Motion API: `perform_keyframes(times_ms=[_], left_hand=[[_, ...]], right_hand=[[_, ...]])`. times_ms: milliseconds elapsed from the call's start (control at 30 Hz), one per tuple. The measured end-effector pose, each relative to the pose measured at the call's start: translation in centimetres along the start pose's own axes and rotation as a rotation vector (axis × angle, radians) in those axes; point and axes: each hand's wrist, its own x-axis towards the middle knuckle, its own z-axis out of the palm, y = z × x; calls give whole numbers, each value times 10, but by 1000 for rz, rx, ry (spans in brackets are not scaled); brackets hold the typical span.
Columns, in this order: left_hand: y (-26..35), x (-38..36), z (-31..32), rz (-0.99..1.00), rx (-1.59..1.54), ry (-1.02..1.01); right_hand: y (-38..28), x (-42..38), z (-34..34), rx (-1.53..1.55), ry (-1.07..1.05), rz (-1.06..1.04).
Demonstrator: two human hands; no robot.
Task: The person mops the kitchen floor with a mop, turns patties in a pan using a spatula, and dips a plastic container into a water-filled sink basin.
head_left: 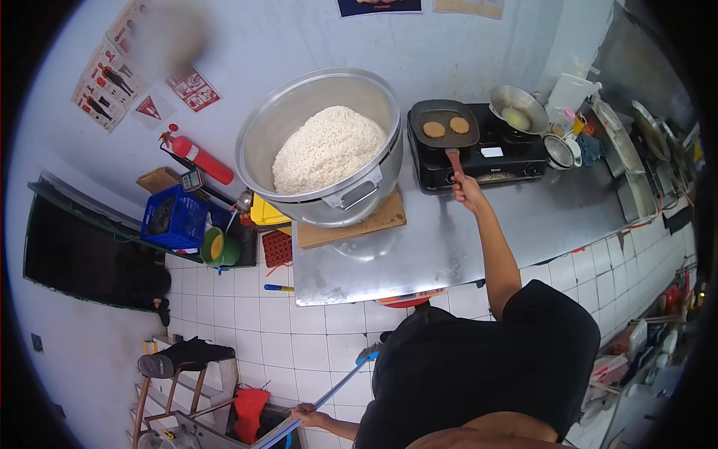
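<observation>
My right hand [467,192] is closed around the reddish handle of a square dark frying pan [449,142] on the gas stove. Two round brown patties [434,130] lie apart in the pan. Low in the view, my left hand [305,415] grips the long pale-blue handle of a broom [329,394]. Its blue head [367,353] is near the tiled floor beside my dark clothing, partly hidden.
A large metal pot [254,142] heaped with white grains [329,150] stands on a board on the steel table [359,273]. A wok [517,108] sits on the stove's right burner [490,176]. Left are a blue crate [168,217], green bucket [221,247] and fire extinguisher [198,155].
</observation>
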Motion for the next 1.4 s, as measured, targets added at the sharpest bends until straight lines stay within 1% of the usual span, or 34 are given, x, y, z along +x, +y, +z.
perform_keyframes(times_ms=[100, 167, 200, 233, 267, 300, 367, 400, 433, 467, 567, 600, 633, 667, 700, 733, 767, 800, 833, 867, 900, 933, 967, 1000, 1033, 1067, 1100, 1167, 1233, 1267, 1300, 1333, 1367, 1400], left_hand=[[2, 0, 6, -18, 0, -10], [0, 3, 5, -39, 34, -31], [4, 4, 8, -82, 17, 24], [5, 6, 12, -59, -5, -2], [3, 7, 7, -37, -23, -26], [7, 6, 6, -18, -33, -53], [9, 5, 8, 3, -27, 30], [6, 8, 8, -7, -30, 73], [-6, 13, 4, -17, -35, 117], [-13, 19, -6, -11, -54, -4], [-11, 21, -2, 47, -42, -77], [-16, 22, 0, 1, -41, 0], [-16, 20, 3, -6, -19, 30], [-24, 22, -5, -14, -42, 17], [-32, 25, -14, -21, -64, 5], [-19, 17, -10, -64, -52, 19], [-21, 13, -21, 52, 81, -55], [4, 2, -10, -41, 38, -10], [9, -2, -18, 95, 149, -74], [7, -11, -29, 36, 108, 23], [31, -21, -15, 10, -26, 38], [53, -29, -17, 20, -73, 47], [77, -40, -11, 62, -78, 115], [94, -50, -10, 95, -75, 153], [109, -62, -12, 132, -77, 173], [117, -74, -15, 159, -72, 205], [122, -86, -18, 184, -69, 226], [117, -85, -25, 196, 1, 266], [111, -82, -31, 244, 40, 271], [114, -88, -33, 249, 33, 306], [116, -93, -38, 250, 18, 342], [125, -105, -46, 261, -8, 395], [139, -146, -52, 299, -49, 446], [137, -153, -59, 305, -49, 490]], right_hand=[[-6, 24, -5, 3, -58, -144], [0, 24, -13, -44, 11, -170], [4, 17, -13, -59, 27, -176], [4, 12, -7, -76, 32, -191], [7, 1, -12, -54, -6, -139], [1, 0, -8, -48, 12, -132], [3, -10, -12, -30, 70, -102], [2, -3, -18, -22, 24, -132], [-2, 3, -21, -22, 28, -118], [-6, 9, -22, -24, 28, -106], [-15, 17, -26, 12, -1, -84], [-15, 16, -28, 20, -2, -90], [-12, 16, -31, 21, -8, -85], [-7, 23, -43, 98, -80, -93], [-2, 9, -41, 274, -46, -94], [3, -14, -34, 436, -18, -74], [9, -25, -36, 511, 36, -4], [31, -29, -46, 477, 137, -47], [71, -12, -86, 365, 180, -45], [86, -36, -61, 267, 315, -55], [123, -30, -74, 204, 221, -71], [140, -61, -38, 238, 160, -32], [172, -62, -50, 258, -173, 135], [199, -82, -30, 121, -172, 308], [232, -90, -27, 174, -634, 610], [269, -128, -3, -428, -633, 284], [293, -140, 12, -640, -763, 542], [299, -204, 97, -1012, -1220, 866], [350, -203, 111, -1270, -1867, 561], [358, -196, 120, -1359, -1978, 513], [372, -187, 123, -1460, -1958, 424], [377, -183, 125, -1524, -1841, 437], [381, -160, 93, -1383, -1751, 403], [378, -159, 97, -1185, -1644, 415]])
